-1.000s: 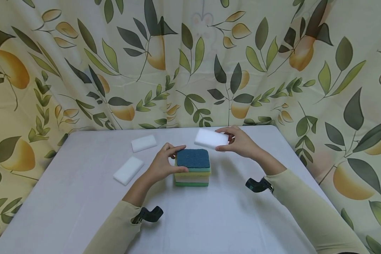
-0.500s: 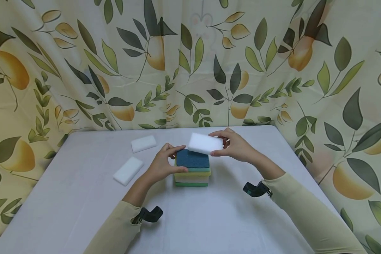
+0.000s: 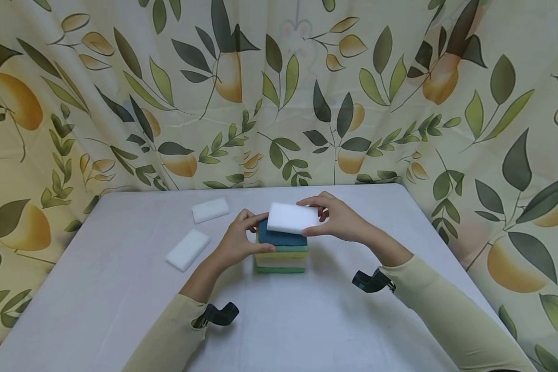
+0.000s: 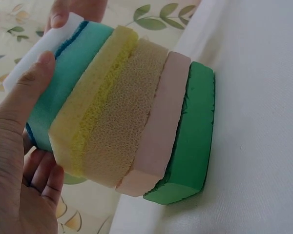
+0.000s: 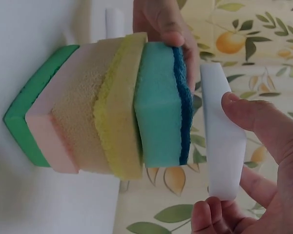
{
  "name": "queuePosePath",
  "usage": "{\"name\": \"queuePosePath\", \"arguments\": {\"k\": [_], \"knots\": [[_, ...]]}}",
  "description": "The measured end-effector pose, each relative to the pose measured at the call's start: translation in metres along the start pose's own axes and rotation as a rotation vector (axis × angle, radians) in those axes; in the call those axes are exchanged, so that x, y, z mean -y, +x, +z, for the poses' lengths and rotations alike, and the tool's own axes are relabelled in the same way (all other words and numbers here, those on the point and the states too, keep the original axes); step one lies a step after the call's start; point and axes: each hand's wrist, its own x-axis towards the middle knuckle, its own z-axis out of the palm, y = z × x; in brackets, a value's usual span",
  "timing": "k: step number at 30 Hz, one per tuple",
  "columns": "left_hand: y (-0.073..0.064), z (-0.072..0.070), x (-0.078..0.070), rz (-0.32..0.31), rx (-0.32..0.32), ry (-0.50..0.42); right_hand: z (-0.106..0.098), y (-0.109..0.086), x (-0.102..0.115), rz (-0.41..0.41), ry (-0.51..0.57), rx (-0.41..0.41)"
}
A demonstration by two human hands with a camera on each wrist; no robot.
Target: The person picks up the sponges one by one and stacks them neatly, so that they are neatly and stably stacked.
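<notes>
A stack of sponges stands on the table: green at the bottom, pinkish and beige foam above, then a yellow sponge (image 4: 73, 117), and on top a teal sponge (image 5: 158, 105) with a dark blue scouring face. My left hand (image 3: 234, 240) holds the upper stack between thumb and fingers, around the teal sponge. A white melamine sponge (image 3: 290, 218) is pinched at its right end by my right hand (image 3: 337, 219), thumb on the near side, fingers on the far side. It hovers just over the blue face, with a narrow gap showing in the right wrist view.
Two more white sponges lie left of the stack, one nearer (image 3: 188, 250) and one farther back (image 3: 211, 210). The white cloth-covered table (image 3: 97, 289) ends at a fruit-patterned curtain (image 3: 279, 129).
My right hand has carried the white sponge left and toward me, from beyond the stack's back right to over its top. The left hand stays in place on the stack.
</notes>
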Motion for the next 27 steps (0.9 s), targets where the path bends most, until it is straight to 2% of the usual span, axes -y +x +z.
{"name": "queuePosePath", "arguments": {"k": [20, 27], "knots": [[-0.001, 0.0, 0.0, -0.003, 0.01, -0.017, 0.014, 0.006, 0.009, -0.045, 0.017, 0.068], [-0.001, 0.0, -0.001, -0.014, 0.009, -0.032, 0.016, 0.006, 0.007, -0.029, 0.007, 0.077]]}}
